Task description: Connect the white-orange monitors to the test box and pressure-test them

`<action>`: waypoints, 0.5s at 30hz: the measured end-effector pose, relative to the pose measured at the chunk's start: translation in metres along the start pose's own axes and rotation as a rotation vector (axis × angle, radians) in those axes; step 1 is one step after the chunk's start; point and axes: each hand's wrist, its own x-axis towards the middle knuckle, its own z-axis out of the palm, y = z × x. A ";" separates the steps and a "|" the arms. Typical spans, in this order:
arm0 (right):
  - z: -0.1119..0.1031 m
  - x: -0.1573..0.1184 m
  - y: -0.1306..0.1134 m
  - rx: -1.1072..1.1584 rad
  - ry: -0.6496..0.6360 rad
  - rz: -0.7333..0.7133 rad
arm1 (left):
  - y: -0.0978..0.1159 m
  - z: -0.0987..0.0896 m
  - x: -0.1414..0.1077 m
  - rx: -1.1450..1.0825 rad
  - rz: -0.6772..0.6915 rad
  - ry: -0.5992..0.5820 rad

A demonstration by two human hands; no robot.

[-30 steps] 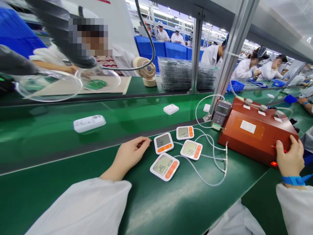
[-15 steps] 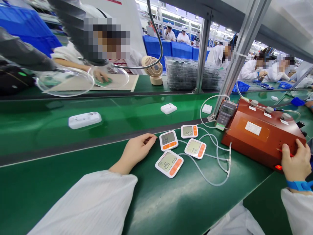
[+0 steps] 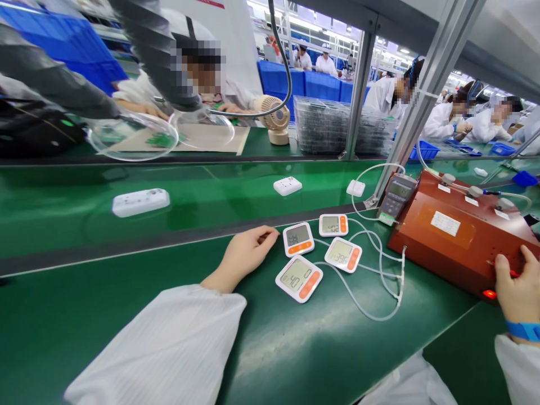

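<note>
Several white blood pressure monitors with orange buttons lie on the green bench: one (image 3: pixel 299 279) in front, one (image 3: pixel 298 239) at the left, one (image 3: pixel 343 255) at the right and one (image 3: pixel 333 225) behind. Their screens show digits. Thin clear tubes (image 3: pixel 358 306) link them to a brown metal box (image 3: pixel 442 247). Just left of the monitors, my left hand (image 3: pixel 240 253) rests on the bench, its fingers loosely closed with nothing visible in them. My right hand (image 3: pixel 521 289) touches the box's front beside red controls, thumb and fingers apart, partly cut off by the frame edge.
A handheld gauge (image 3: pixel 396 197) leans against the box by a metal post. Behind a dark rail, white power sockets (image 3: pixel 141 202) lie on a green belt. Across it stand a small fan (image 3: pixel 274 118) and stacked clear trays (image 3: pixel 320 126). Magnifier lenses hang at left; co-workers sit beyond.
The view has shifted slightly left, so the bench things appear further right. Both hands keep about the same places. The co-worker's hand opposite has moved from the green part on the mat.
</note>
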 end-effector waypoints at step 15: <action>0.000 0.002 0.004 0.034 -0.019 -0.014 | 0.000 0.001 0.000 -0.007 0.007 -0.005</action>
